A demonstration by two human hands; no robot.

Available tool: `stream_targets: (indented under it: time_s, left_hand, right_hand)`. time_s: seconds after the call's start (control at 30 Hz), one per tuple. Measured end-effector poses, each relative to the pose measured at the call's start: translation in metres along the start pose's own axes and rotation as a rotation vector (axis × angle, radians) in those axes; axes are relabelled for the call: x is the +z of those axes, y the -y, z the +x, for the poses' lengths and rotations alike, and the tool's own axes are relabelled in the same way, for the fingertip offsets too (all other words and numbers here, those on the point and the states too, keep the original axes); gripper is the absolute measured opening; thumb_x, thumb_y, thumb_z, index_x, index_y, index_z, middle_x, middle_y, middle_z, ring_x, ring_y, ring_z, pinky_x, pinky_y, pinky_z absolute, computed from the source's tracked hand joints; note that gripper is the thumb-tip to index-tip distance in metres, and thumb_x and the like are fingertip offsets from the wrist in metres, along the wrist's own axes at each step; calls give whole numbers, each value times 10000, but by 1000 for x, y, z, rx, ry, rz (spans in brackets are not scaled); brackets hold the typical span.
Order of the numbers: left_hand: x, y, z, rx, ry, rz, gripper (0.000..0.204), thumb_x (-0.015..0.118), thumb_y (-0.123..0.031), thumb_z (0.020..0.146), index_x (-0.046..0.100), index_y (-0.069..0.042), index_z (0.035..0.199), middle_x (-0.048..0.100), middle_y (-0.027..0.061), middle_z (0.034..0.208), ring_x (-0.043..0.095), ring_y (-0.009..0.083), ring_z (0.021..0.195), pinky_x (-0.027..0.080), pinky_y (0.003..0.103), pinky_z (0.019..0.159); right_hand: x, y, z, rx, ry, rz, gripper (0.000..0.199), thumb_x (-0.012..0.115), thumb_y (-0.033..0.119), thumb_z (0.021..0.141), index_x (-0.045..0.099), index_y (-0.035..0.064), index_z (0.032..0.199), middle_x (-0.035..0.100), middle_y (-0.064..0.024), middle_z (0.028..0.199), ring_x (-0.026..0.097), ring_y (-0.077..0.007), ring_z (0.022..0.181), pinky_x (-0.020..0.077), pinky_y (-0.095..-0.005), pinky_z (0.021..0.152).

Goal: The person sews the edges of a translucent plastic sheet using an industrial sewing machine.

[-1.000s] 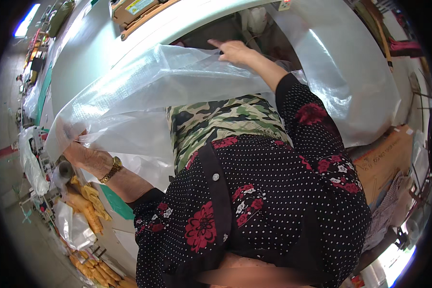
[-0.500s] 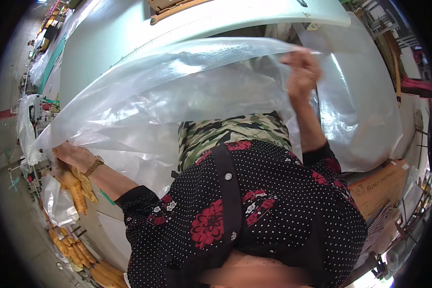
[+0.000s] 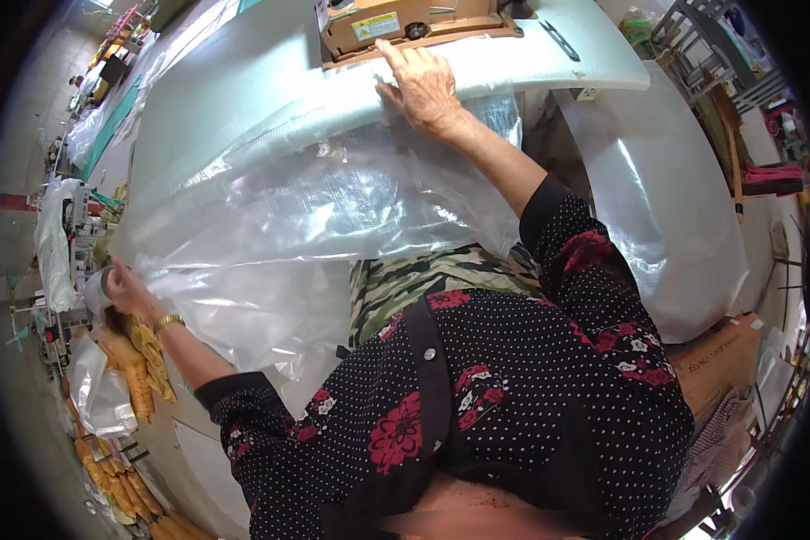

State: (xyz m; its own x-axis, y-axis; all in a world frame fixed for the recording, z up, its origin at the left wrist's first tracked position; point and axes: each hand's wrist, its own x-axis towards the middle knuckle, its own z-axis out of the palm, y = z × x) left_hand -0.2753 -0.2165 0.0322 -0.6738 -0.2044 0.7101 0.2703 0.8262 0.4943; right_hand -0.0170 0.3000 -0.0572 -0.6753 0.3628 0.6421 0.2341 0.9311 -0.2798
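A large clear plastic sheet [image 3: 333, 193] runs from the edge of the pale green tabletop [image 3: 234, 99] down over my lap. At its left end, my left hand [image 3: 133, 295] is closed on the sheet's edge, fingers curled. My right hand [image 3: 423, 88] lies palm down at the tabletop's near edge, fingers stretched and thumb apart. Its fingertips reach the base of an orange-brown machine [image 3: 396, 40] with a yellow warning label. Whether they touch that base, I cannot tell. The sheet's far edge lies on the tabletop, to the left of and under my right hand.
More clear plastic [image 3: 643, 207] hangs in a broad pile to the right of my lap. Beyond it sits a cardboard box [image 3: 715, 355]. Yellow gloves [image 3: 126, 360] and a plastic bag [image 3: 99, 387] hang at the lower left. A small dark tool [image 3: 560, 40] lies right of the machine.
My right hand has let go of the sheet's raised edge and moved left and forward to the machine. The sheet has dropped onto the tabletop's edge. More of the machine shows.
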Motion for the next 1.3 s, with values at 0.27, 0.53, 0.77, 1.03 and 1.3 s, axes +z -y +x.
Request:
stream_targets:
  time_s: [0.27, 0.53, 0.77, 1.03, 1.3]
  left_hand:
    - [-104, -48, 1, 472, 433, -251, 276, 683, -231, 901, 588, -7, 771, 501, 0, 648, 483, 132, 607, 409, 237, 614]
    - [-139, -238, -74, 615, 458, -1042, 114, 724, 39, 700, 613, 24, 723, 592, 43, 682, 542, 161, 642, 479, 276, 676]
    - [50, -394, -193, 915, 699, -1010, 189, 743, -137, 840, 641, -2, 756, 535, 68, 610, 500, 146, 534, 412, 287, 513]
    - [165, -373, -228, 177, 1233, -1206, 218, 721, -166, 885, 657, -17, 740, 540, -79, 642, 407, 20, 586, 335, 208, 519]
    - [168, -369, -235, 355, 1197, -1101, 213, 732, -188, 867, 650, -20, 765, 594, -41, 688, 502, 41, 652, 421, 220, 602]
  right_hand:
    - [21, 11, -9, -18, -118, -60, 318, 632, 421, 873, 648, 144, 1029, 591, -8, 1085, 529, -205, 1035, 347, -402, 899]
    - [48, 63, 0, 12, -145, 17, 333, 640, 409, 846, 631, 106, 983, 577, -38, 1110, 527, -196, 1056, 333, -426, 923]
    - [81, 93, -11, 246, -15, 1472, 286, 512, 293, 957, 583, 71, 1123, 554, -56, 1181, 484, -222, 1167, 398, -362, 973]
    - [1, -16, -28, -199, -11, 392, 204, 586, 104, 828, 616, 32, 1016, 625, -158, 1036, 579, -304, 1014, 447, -404, 931]
    - [-23, -52, -14, 364, -170, -175, 570, 782, 445, 740, 602, 15, 1068, 537, -114, 1218, 437, -298, 1170, 297, -450, 1031]
